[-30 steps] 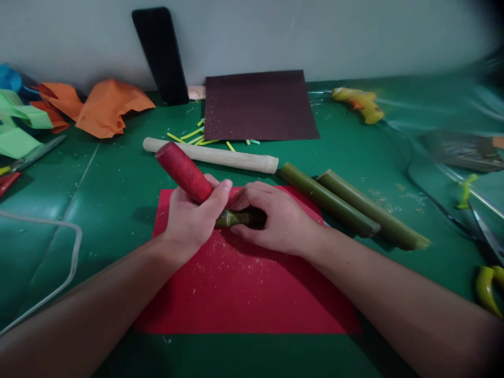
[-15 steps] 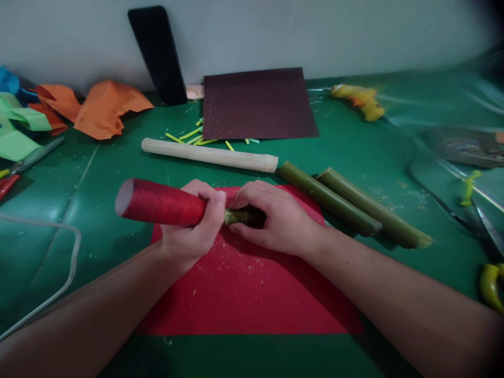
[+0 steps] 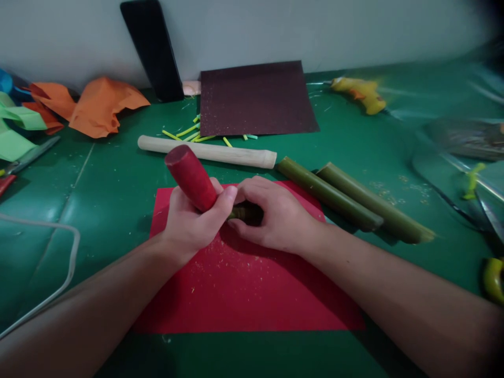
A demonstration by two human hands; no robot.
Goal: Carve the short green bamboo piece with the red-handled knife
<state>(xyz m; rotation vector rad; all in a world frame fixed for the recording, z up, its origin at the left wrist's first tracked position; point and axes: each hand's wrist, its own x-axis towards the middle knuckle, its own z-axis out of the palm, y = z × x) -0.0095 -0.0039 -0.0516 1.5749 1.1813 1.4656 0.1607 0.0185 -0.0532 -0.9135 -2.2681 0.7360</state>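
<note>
My left hand (image 3: 197, 223) is wrapped around a thick red cylinder (image 3: 192, 177), its thumb lying along the side. The cylinder tilts up to the left, its flat round end facing upward. Close beside it, my right hand (image 3: 275, 212) curls around a short green bamboo piece (image 3: 248, 212), thumb below and fingers above. Most of that piece is in shadow or covered by the fingers. Where the cylinder and the bamboo meet is hidden by my left thumb. Both hands are over a red sheet (image 3: 244, 294) sprinkled with pale shavings.
Beyond the hands lie a pale stick (image 3: 236, 154), two green bamboo tubes (image 3: 334, 197), a dark brown sheet (image 3: 255, 100) and yellow strips (image 3: 171, 135). A phone (image 3: 153, 50) leans on the wall. Orange paper (image 3: 102, 107), a yellow glue gun (image 3: 360, 94) and scissors (image 3: 494, 278) lie around.
My left hand has turned the red cylinder from nearly level to tilted upward, and its end has swung right. My right hand stays about where it was, still around the bamboo.
</note>
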